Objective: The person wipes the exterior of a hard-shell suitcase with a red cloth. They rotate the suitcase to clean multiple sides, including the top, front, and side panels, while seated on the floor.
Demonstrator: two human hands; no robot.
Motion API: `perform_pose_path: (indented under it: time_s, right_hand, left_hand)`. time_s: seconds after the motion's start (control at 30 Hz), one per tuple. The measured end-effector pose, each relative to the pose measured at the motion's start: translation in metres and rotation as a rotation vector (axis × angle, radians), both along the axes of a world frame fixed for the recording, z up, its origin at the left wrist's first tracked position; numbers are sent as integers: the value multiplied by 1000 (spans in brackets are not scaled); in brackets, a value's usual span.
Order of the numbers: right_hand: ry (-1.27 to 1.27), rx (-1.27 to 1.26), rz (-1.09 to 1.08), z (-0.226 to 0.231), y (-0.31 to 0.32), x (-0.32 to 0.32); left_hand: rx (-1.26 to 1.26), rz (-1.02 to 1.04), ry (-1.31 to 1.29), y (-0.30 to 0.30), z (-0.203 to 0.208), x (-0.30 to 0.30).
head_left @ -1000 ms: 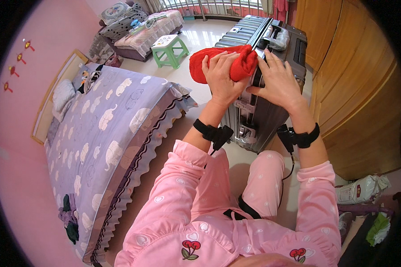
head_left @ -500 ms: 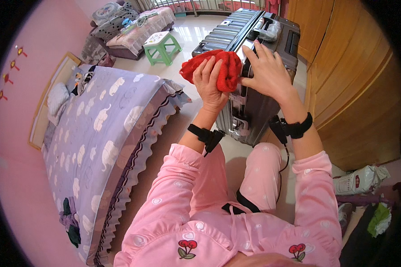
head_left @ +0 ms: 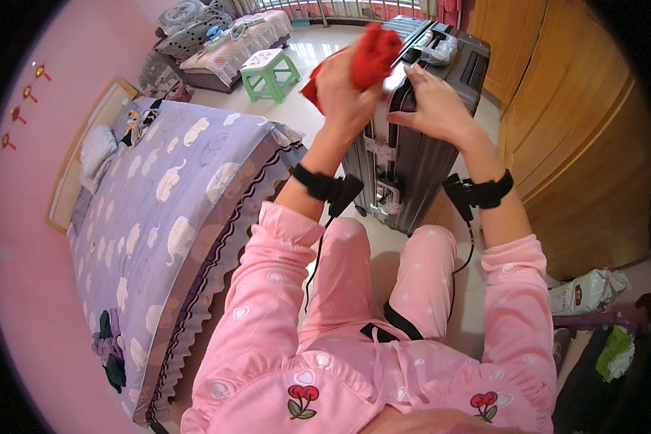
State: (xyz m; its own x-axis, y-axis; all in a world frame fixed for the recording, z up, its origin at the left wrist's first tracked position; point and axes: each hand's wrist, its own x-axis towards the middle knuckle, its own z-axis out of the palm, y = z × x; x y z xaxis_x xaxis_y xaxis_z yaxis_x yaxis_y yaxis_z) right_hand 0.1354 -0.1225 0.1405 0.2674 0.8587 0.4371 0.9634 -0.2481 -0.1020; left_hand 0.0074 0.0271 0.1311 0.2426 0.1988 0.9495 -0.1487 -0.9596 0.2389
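**One red cloth (head_left: 376, 52) gripped over a grey suitcase (head_left: 423, 159)**

The left hand (head_left: 340, 90) is clenched around the bunched cloth, at the suitcase's near upper left; whether cloth meets shell, I cannot tell. The cloth looks light and soft, best gathered in the palm. The right hand (head_left: 441, 108) grasps nothing, fingers spread along the top edge. The suitcase looks stiff, smooth, probably slippery; its plastic-wrapped handle (head_left: 441, 50) seems the surest hold. It stands upright between the bed (head_left: 195, 166) and the wooden wardrobe (head_left: 579, 152).

No readable words or numbers, red label (head_left: 578, 295) on white bag (head_left: 599, 288), print too small
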Motion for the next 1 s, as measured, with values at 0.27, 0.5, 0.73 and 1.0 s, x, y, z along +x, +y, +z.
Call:
perform_pose_path:
  time_s: [0.27,0.5,0.73,1.0]
  right_hand:
    - [35,210,87,-8,-20,26]
    - [12,210,67,-17,-16,28]
    - [-10,195,39,-21,-9,20]
    - [-41,181,73,-21,-2,6]
  left_hand:
    - [172,296,441,-16,-3,28]
    - [156,320,215,-17,-17,25]
    - [130,303,50,-13,-33,21]
    - [63,257,-25,-6,-45,17]
